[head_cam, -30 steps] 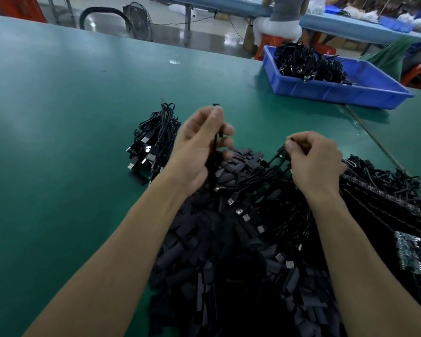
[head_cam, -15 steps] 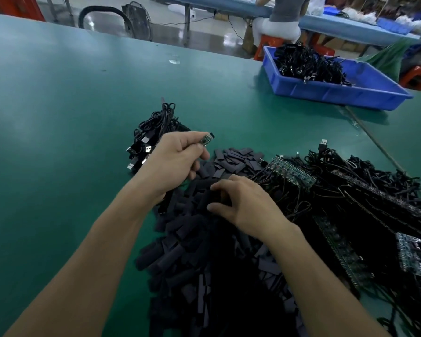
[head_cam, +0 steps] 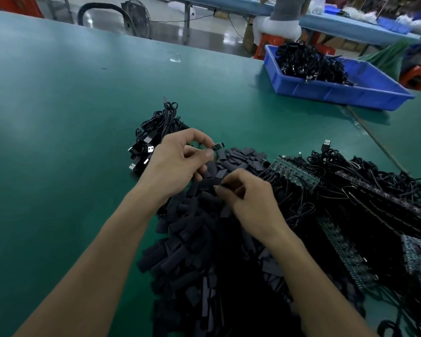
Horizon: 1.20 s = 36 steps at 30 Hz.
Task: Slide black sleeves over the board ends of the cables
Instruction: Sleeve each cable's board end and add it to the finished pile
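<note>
Green factory worktable, seen from head height, looking down along 2 bare forearms. Left hand curled, thumb and forefinger pinching the small board end of a cable, tip sticking out toward the right. Right hand just beside it and nearer the body, fingers bent, thumb and fingertips pinching 1 black sleeve; sleeve and board end close together but apart. Under both hands and back along the forearms, a deep pile of loose black sleeves. Just beyond the left hand, a bundle of black cables with silver USB plugs showing. Right of the right hand, a crowded tangle of cables joined to long strips of green circuit boards, with 1 USB plug poking up at its far side. Far beyond the right hand, a blue tray with a heap of cables inside, near the table's far edge. Wide bare green surface left of the left hand and beyond both hands; hardly any bare room to the right. Past the far edge, shiny floor, a fan, a red stool and a seated person at another table.
</note>
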Motion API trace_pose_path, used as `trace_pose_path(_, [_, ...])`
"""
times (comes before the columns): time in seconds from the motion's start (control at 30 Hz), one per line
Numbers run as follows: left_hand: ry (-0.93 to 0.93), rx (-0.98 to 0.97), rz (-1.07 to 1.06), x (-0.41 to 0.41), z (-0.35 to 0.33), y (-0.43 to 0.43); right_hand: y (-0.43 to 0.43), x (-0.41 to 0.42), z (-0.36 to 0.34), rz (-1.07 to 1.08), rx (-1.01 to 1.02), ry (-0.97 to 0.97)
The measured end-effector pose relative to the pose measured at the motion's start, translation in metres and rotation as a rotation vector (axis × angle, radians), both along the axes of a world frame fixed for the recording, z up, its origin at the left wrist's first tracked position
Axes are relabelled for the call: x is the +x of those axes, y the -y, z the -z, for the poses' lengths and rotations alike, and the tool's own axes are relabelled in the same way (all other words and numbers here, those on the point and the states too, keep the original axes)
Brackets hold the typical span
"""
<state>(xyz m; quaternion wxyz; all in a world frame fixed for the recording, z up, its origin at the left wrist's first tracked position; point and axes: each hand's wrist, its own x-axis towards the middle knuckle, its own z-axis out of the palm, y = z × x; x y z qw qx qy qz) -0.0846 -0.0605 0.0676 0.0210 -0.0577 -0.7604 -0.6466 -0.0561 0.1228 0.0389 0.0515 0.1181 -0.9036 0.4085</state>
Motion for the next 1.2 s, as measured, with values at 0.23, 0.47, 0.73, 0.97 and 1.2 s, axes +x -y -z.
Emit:
trace_pose_path(0.23, [-0.013, -0.038, 0.025, 0.002, 0.0, -0.004, -0.021, 0.0, -0.016, 0.09, -0.402, 0.039])
trace_pose_path(0.47, [0.018, -0.123, 0.09, 0.003, -0.003, -0.008, -0.026, -0.003, -0.02, 0.051, -0.436, -0.058])
trace_pose_path(0.73, [0.03, -0.094, 0.173, 0.007, -0.008, -0.009, -0.022, 0.0, -0.023, 0.081, -0.422, -0.123])
trace_pose_path(0.97, [0.056, -0.079, 0.188, 0.009, -0.008, -0.013, -0.022, 0.0, -0.023, 0.09, -0.384, -0.175])
trace_pose_path(1.2, [0.083, -0.035, 0.204, 0.01, -0.01, -0.014, -0.02, 0.001, -0.022, 0.103, -0.435, -0.163])
